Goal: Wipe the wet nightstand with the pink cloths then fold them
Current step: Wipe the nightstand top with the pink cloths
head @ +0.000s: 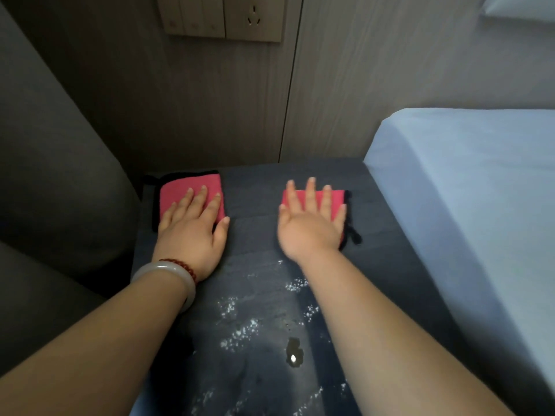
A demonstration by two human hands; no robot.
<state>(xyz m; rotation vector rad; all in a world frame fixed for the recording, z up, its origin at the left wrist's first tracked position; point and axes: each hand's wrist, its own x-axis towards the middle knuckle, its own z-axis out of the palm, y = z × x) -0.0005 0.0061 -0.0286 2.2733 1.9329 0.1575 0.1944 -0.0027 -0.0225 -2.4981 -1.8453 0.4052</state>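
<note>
While flat on pink cloths (180, 190) (337, 200) atop the nightstand (255, 235), left hand (192, 226), right hand (309, 226), fingers (310, 193) apart.

Left cloth (177, 187), right cloth (337, 199) on nightstand (255, 199); bed (465, 190) right.

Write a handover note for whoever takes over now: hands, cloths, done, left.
Left hand: open, flat on the left cloth, back left of the nightstand.
Right hand: open, on the right cloth, back right; slightly blurred.
Done: little that shows; drops and a puddle lie on the near part.
Left: wipe the near part, then fold both cloths.
</note>
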